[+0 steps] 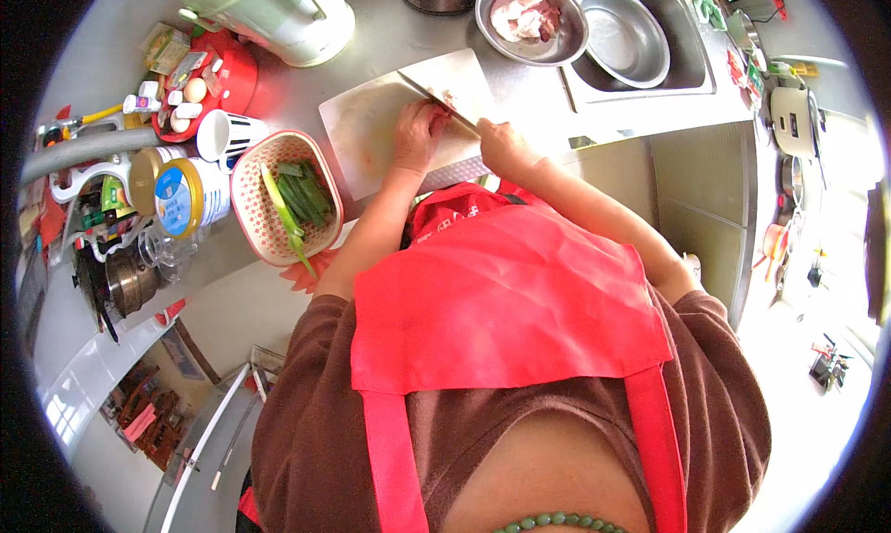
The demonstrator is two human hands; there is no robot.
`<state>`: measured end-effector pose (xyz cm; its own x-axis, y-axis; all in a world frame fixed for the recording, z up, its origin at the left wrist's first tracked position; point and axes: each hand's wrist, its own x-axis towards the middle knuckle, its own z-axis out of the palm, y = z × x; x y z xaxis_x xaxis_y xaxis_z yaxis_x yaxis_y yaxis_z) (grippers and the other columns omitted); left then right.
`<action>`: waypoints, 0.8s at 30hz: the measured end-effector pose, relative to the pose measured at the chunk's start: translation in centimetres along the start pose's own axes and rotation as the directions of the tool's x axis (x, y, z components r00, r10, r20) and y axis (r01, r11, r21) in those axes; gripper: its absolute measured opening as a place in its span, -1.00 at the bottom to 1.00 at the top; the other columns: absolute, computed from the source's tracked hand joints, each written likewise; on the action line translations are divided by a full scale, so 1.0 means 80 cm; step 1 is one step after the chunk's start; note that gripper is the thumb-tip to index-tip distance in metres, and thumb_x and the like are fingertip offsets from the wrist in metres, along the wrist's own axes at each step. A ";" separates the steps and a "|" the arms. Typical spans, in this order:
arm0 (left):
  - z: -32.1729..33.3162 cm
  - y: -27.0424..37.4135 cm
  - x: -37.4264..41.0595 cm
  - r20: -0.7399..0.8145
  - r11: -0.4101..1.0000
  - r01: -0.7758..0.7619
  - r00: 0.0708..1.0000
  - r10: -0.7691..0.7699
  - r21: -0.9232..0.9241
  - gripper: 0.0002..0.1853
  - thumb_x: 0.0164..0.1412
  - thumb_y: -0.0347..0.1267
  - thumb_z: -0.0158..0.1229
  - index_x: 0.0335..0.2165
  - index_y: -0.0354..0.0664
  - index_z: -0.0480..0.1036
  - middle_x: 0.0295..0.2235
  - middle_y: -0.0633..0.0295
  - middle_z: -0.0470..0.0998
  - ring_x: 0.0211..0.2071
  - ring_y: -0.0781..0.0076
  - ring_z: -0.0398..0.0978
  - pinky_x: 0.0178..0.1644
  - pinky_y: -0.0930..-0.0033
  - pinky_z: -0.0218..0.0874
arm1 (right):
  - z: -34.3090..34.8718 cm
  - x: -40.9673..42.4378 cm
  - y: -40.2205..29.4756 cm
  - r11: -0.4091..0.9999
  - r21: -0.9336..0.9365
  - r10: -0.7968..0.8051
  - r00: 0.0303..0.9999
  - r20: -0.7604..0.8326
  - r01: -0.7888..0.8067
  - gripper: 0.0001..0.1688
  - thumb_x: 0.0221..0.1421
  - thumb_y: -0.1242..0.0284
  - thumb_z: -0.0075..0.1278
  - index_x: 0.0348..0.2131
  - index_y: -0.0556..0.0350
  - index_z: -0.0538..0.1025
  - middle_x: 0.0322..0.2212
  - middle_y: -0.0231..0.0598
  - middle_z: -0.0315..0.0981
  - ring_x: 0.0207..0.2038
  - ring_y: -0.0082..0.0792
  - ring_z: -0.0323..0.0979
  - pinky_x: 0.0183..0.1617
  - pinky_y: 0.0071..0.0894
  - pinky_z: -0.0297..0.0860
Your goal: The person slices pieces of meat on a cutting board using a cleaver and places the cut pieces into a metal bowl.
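My right hand (507,145) grips the handle of a kitchen knife (430,96), whose blade slants across a white cutting board (362,147). Just on the near side of the blade, my left hand (415,135) holds down a small piece of red raw meat (439,123), mostly covered by the fingers. Beyond the blade lie a few small cut bits of meat (450,99). At the far right of the board, a steel bowl (575,54) contains a larger chunk of pale raw meat (523,14).
A patterned basin (240,206) with green scallion pieces (303,193) stands left of the board. Behind are a large thermos pot (278,25), a red container (240,81) and a mug (221,138). A steel basin (630,35) rests in the sink (686,74).
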<state>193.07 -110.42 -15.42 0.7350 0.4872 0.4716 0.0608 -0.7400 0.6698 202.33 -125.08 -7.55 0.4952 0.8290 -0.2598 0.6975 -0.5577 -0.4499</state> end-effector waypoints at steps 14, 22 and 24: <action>-0.022 0.010 -0.002 0.042 0.999 0.032 0.999 -0.032 0.016 -0.86 0.00 -0.40 0.14 -0.39 -0.19 0.48 -0.32 0.07 0.48 -0.25 0.05 0.40 -0.15 0.15 0.24 | -0.039 -0.047 0.013 0.830 -0.428 -0.298 0.933 0.201 0.357 -0.86 -0.05 0.50 -0.13 -0.46 0.22 0.42 -0.57 -0.01 0.37 -0.53 -0.08 0.46 -0.47 -0.14 0.40; -0.003 -0.006 -0.007 0.015 1.000 0.012 1.000 -0.012 0.012 -0.87 -0.07 -0.41 0.18 -0.45 -0.20 0.45 -0.36 0.09 0.48 -0.30 0.08 0.40 -0.19 0.16 0.25 | -0.017 -0.039 0.021 0.951 -0.247 -0.139 0.972 0.191 0.185 -0.89 -0.01 0.54 -0.16 -0.44 0.26 0.38 -0.59 -0.06 0.35 -0.54 -0.09 0.46 -0.47 -0.17 0.39; 0.000 -0.012 -0.008 0.004 1.000 -0.001 1.000 0.001 0.007 -0.88 -0.10 -0.42 0.19 -0.49 -0.19 0.44 -0.37 0.11 0.48 -0.32 0.09 0.40 -0.20 0.17 0.26 | -0.007 -0.025 0.020 0.993 -0.106 -0.044 0.989 0.141 0.059 -0.87 -0.06 0.55 -0.15 -0.43 0.25 0.39 -0.55 0.14 0.40 -0.48 0.06 0.46 -0.39 -0.04 0.39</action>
<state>192.53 -110.03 -16.37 0.7380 0.4845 0.4696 0.0646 -0.7435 0.6656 202.76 -127.63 -7.32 0.3860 0.8504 -0.3576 0.7765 -0.5088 -0.3716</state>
